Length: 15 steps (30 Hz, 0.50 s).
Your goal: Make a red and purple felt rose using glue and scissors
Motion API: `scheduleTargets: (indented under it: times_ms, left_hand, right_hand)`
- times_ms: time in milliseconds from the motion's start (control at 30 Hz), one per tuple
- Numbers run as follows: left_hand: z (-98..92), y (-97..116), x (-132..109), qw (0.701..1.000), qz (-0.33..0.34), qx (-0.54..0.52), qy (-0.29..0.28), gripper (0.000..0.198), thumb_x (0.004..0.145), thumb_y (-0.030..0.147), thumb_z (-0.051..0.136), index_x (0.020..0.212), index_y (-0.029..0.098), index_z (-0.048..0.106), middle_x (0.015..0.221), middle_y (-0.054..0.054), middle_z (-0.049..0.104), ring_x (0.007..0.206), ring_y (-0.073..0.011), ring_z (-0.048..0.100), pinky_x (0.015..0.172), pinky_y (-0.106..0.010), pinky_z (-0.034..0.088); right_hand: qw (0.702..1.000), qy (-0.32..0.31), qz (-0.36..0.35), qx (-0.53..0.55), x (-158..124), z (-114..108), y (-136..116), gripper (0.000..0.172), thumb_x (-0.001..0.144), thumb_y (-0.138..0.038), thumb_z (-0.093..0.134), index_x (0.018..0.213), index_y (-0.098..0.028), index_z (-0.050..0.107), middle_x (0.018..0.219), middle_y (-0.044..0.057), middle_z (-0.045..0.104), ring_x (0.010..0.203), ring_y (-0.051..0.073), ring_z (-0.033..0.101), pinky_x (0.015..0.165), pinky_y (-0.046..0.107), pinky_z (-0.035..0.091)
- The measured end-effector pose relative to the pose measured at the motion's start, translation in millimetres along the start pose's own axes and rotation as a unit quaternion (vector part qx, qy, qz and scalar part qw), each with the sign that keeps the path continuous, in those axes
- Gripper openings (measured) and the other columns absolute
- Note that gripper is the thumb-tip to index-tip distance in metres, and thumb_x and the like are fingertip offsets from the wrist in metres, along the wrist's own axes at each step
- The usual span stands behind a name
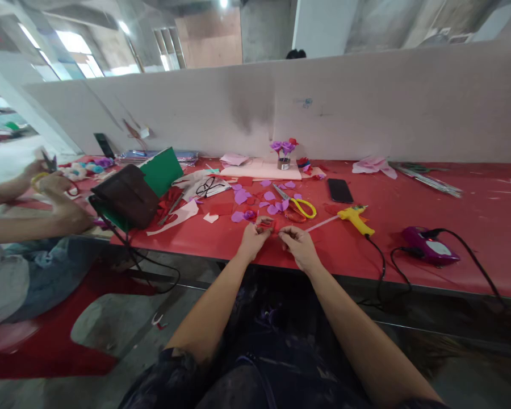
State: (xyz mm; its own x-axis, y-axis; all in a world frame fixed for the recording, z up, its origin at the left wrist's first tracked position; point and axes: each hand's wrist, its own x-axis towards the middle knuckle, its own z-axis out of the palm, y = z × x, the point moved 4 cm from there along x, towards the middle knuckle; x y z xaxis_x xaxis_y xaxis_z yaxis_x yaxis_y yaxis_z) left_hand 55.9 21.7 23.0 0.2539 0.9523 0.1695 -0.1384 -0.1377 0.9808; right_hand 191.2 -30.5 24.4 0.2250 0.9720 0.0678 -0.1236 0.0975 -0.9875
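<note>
The left hand (252,241) pinches a small, red, paper-like piece (275,227) above the red tabletop's (409,213) near edge; the right hand (297,244) has its fingertips drawn together beside it, though whether they grip it I can't tell from here. Just beyond lie flat purple petal-shaped pieces (242,196) and yellow-handled metal scissors (293,200).

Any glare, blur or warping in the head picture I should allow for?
Head view: upper-left window blown out white; head view: left edge stretched and soft over the co-worker's shirt; head view: glue gun reads clearly, but fine detail between left hand and right hand is too small to tell.
</note>
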Motion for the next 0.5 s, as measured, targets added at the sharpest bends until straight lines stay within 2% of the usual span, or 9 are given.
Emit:
scheduleTargets:
  times_ms: [167, 367, 500]
  left_hand:
    - [0.3, -5.2, -2.0, 1.000, -0.007, 0.003, -0.012, 0.015, 0.067, 0.027, 0.073, 0.078, 0.016, 0.072, 0.076, -0.001, 0.067, 0.071, -0.0131, 0.056, 0.071, -0.026, 0.044]
    - [0.5, -5.2, -5.0, 0.999, -0.028, -0.020, -0.024, 0.027, 0.070, 0.038, 0.071, 0.082, 0.014, 0.073, 0.065, 0.000, 0.063, 0.056, -0.0094, 0.049, 0.056, -0.024, 0.038]
    - [2.4, 0.6, -6.7, 0.999, -0.026, -0.042, -0.022, 0.028, 0.068, 0.035, 0.074, 0.087, 0.015, 0.073, 0.068, -0.001, 0.064, 0.061, -0.0099, 0.052, 0.058, -0.024, 0.040]
  right_hand:
    - [1.000, 0.006, -0.002, -0.003, 0.2, -0.6, 0.1, 0.020, 0.066, -0.037, 0.071, 0.070, -0.019, 0.064, 0.052, -0.005, 0.055, 0.043, 0.008, 0.046, 0.045, 0.022, 0.036]
    - [1.000, 0.005, -0.008, -0.012, -1.4, -1.0, -1.2, 0.020, 0.067, -0.037, 0.072, 0.071, -0.018, 0.065, 0.057, -0.004, 0.059, 0.044, 0.009, 0.047, 0.045, 0.023, 0.037]
    - [1.000, 0.007, -0.008, -0.013, -2.0, -0.8, -1.2, 0.022, 0.069, -0.040, 0.071, 0.072, -0.019, 0.065, 0.057, -0.003, 0.060, 0.044, 0.009, 0.047, 0.045, 0.023, 0.038]
